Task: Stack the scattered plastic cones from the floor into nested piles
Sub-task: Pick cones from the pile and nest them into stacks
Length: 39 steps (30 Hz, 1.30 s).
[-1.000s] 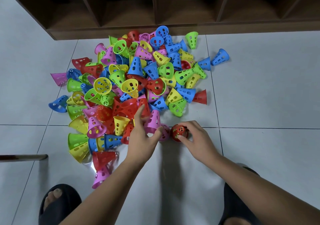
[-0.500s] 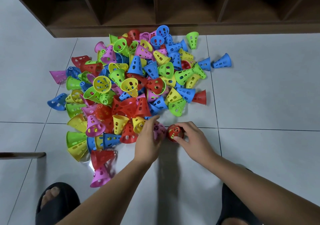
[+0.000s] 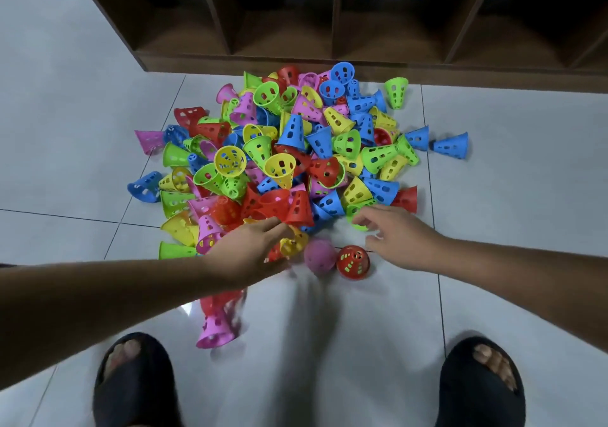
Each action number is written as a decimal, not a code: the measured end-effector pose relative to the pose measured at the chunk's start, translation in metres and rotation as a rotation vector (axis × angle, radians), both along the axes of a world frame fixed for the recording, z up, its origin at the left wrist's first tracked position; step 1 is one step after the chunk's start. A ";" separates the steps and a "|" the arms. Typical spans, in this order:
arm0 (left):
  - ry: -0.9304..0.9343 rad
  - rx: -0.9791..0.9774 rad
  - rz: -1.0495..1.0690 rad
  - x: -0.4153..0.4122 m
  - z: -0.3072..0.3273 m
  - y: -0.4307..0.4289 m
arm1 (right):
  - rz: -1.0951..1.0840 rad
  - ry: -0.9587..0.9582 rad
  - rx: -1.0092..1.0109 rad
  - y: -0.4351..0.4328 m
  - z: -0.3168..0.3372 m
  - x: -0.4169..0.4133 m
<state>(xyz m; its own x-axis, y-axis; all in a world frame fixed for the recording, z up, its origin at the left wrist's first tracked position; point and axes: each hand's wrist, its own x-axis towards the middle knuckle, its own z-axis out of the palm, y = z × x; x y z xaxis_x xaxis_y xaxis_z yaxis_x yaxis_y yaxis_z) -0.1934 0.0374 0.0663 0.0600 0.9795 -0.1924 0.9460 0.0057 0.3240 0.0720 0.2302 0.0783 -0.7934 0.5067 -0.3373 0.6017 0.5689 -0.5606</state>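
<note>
Big pile of cones (image 3: 289, 150) sits mid-frame on the floor (image 3: 510, 196). A pink cone (image 3: 319, 257) and red cone (image 3: 353, 262) stand side by side just below it — the right hand (image 3: 398, 235) hovers above them loose-fingered, holding nothing. The left hand (image 3: 250, 252) is at a yellow cone (image 3: 294, 244) — grip too blurry to tell.

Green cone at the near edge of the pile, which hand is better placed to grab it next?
Right. The right hand is open with its fingertips at the green cone; the left hand is farther off, reaching at a yellow cone.
</note>
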 end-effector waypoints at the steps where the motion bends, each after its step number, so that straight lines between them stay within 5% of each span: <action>1: 0.017 -0.025 -0.009 -0.011 0.007 -0.007 | 0.020 -0.028 0.011 0.004 0.009 -0.009; 6: 0.035 -0.018 0.088 -0.069 0.032 -0.032 | -0.020 -0.126 -0.015 0.006 0.029 -0.052; 11: -0.111 -0.077 0.564 -0.119 0.026 -0.052 | -0.229 -0.177 -0.058 -0.012 0.010 -0.097; 15: -0.281 -0.220 0.922 -0.128 0.001 -0.063 | -0.329 -0.160 -0.013 -0.033 -0.006 -0.127; 21: -0.596 -0.212 1.133 -0.106 -0.021 -0.048 | -0.430 -0.205 0.017 -0.042 -0.033 -0.150; 28: -0.751 -0.269 1.181 -0.102 -0.030 -0.047 | -0.601 -0.148 -0.079 -0.042 -0.044 -0.158; 39: -0.779 -0.003 1.102 -0.059 -0.018 -0.056 | -0.636 -0.051 -0.142 -0.045 -0.046 -0.148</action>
